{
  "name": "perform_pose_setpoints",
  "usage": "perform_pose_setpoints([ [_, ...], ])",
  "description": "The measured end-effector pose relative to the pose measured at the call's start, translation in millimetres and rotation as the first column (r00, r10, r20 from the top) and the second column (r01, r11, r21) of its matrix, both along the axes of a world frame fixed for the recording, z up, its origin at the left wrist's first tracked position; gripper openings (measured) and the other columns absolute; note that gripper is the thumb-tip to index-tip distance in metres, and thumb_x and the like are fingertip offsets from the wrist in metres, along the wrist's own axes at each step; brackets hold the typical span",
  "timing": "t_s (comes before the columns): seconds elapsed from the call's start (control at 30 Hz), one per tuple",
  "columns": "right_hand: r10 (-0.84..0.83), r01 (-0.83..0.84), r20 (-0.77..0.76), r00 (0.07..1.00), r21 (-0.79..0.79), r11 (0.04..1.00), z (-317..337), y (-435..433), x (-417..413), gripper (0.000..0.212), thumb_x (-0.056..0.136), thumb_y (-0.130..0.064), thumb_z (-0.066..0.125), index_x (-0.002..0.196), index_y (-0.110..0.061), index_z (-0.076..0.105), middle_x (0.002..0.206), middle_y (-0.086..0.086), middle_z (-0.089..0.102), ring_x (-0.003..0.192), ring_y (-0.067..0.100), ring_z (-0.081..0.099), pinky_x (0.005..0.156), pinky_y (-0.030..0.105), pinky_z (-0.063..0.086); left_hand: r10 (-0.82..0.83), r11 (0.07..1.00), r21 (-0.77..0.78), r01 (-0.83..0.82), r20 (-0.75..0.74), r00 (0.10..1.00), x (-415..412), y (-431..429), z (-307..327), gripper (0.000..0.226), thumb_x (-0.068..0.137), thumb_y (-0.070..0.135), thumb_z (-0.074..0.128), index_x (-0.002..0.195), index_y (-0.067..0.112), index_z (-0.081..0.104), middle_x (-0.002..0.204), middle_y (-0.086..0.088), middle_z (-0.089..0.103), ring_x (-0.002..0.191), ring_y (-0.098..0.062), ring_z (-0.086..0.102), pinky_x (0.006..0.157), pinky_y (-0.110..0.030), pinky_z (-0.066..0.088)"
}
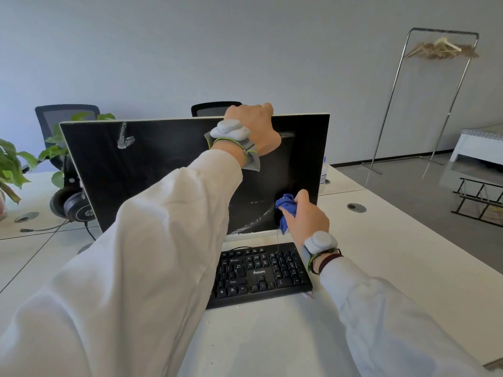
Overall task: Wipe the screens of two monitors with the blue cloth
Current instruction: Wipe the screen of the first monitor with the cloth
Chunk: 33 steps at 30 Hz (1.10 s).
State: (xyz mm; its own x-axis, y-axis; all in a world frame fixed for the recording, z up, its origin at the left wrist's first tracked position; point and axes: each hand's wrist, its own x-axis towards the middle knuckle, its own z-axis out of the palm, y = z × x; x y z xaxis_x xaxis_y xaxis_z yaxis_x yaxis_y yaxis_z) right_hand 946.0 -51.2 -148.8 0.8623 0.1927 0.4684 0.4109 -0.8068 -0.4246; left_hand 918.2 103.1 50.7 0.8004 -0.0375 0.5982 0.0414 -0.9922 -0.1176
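A white-framed monitor (152,170) with a dark screen stands on the white desk (381,254). White smears show at the screen's upper left and near its lower right. My left hand (253,126) grips the monitor's top edge. My right hand (307,216) holds the crumpled blue cloth (285,206) pressed against the screen's lower right corner. Only one monitor is in view.
A black Philips keyboard (261,273) lies in front of the monitor. Black headphones (73,205) and a leafy plant (16,164) sit to the left. Two black chairs (62,115) stand behind the desk. A bottle (323,172) stands behind the monitor's right edge. A clothes rack (424,104) stands at the right.
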Motion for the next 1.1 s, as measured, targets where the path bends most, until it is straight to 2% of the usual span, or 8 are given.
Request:
perform_pose_setpoints([
  [0.1,0.002,-0.008,-0.073,0.997,-0.079,0.997,-22.9,-0.6,-6.5,0.038,0.097,-0.044,0.055,0.119,-0.018,0.039,0.089,-0.002,0.061,0.071,0.020,0.059,0.063,0.025,0.037,-0.005,1.000,-0.012,0.005,0.002,1.000,-2.1,-0.1,0.5,0.027,0.075,0.023,0.046,0.102,0.017,0.051,0.073,0.002,0.053,0.060,-0.018,0.046,0.060,-0.033,0.028],
  [0.2,0.011,-0.023,-0.107,0.994,-0.119,0.993,-27.0,-3.1,-6.6,0.036,0.098,-0.043,0.054,0.120,-0.019,0.039,0.094,-0.002,0.061,0.068,0.016,0.052,0.064,0.022,0.036,-0.009,1.000,-0.025,0.009,0.000,1.000,-4.0,1.2,0.8,0.030,0.077,0.023,0.046,0.105,0.016,0.052,0.074,0.002,0.053,0.064,-0.021,0.049,0.064,-0.033,0.030],
  [0.3,0.020,-0.024,-0.060,0.998,-0.079,0.997,-10.7,-3.4,-1.3,0.034,0.097,-0.045,0.054,0.115,-0.019,0.040,0.085,-0.004,0.056,0.065,0.016,0.051,0.058,0.020,0.034,0.002,1.000,-0.028,-0.003,-0.015,1.000,-4.6,3.5,1.7,0.032,0.078,0.023,0.046,0.108,0.016,0.052,0.072,0.004,0.049,0.062,-0.019,0.046,0.059,-0.032,0.027],
  [0.43,0.035,-0.036,0.041,0.999,0.030,0.999,24.8,2.2,8.1,0.035,0.096,-0.045,0.057,0.113,-0.019,0.040,0.082,-0.003,0.055,0.066,0.019,0.056,0.062,0.026,0.039,0.003,0.999,-0.031,-0.003,-0.019,1.000,-3.7,5.0,1.1,0.030,0.076,0.024,0.045,0.104,0.017,0.051,0.072,0.002,0.052,0.061,-0.019,0.048,0.053,-0.030,0.026],
  [0.6,0.043,-0.050,0.075,0.996,0.108,0.993,31.1,7.2,13.5,0.040,0.094,-0.044,0.060,0.117,-0.015,0.043,0.086,-0.002,0.056,0.062,0.013,0.050,0.059,0.018,0.037,0.005,1.000,-0.030,-0.005,-0.006,1.000,-0.7,5.6,2.1,0.029,0.076,0.025,0.046,0.103,0.017,0.051,0.071,0.001,0.052,0.060,-0.019,0.048,0.053,-0.029,0.028],
  [0.7,0.022,-0.026,0.043,0.999,0.085,0.996,10.2,6.8,9.7,0.036,0.095,-0.045,0.059,0.111,-0.018,0.042,0.080,-0.003,0.054,0.057,0.012,0.046,0.050,0.017,0.028,0.011,0.999,-0.036,-0.011,-0.012,1.000,3.5,3.6,0.8,0.030,0.078,0.026,0.045,0.106,0.017,0.053,0.072,0.002,0.054,0.060,-0.018,0.049,0.052,-0.029,0.027],
  [0.93,-0.005,0.001,-0.068,0.998,-0.059,0.998,-28.2,2.9,1.2,0.033,0.097,-0.046,0.054,0.109,-0.019,0.039,0.079,-0.005,0.053,0.053,0.007,0.041,0.047,0.015,0.021,-0.002,0.998,-0.070,0.002,0.008,1.000,3.2,8.9,0.5,0.029,0.084,0.036,0.041,0.099,0.015,0.053,0.076,0.000,0.057,0.064,-0.018,0.051,0.053,-0.030,0.029],
  [1.1,0.015,-0.017,0.030,0.999,0.068,0.998,5.9,3.8,11.1,0.033,0.094,-0.046,0.059,0.101,-0.023,0.037,0.076,-0.004,0.055,0.061,0.019,0.054,0.048,0.020,0.028,-0.004,0.998,-0.055,0.005,0.028,1.000,4.8,10.2,0.4,0.029,0.085,0.039,0.039,0.095,0.015,0.051,0.074,0.000,0.056,0.063,-0.020,0.051,0.055,-0.031,0.030],
])
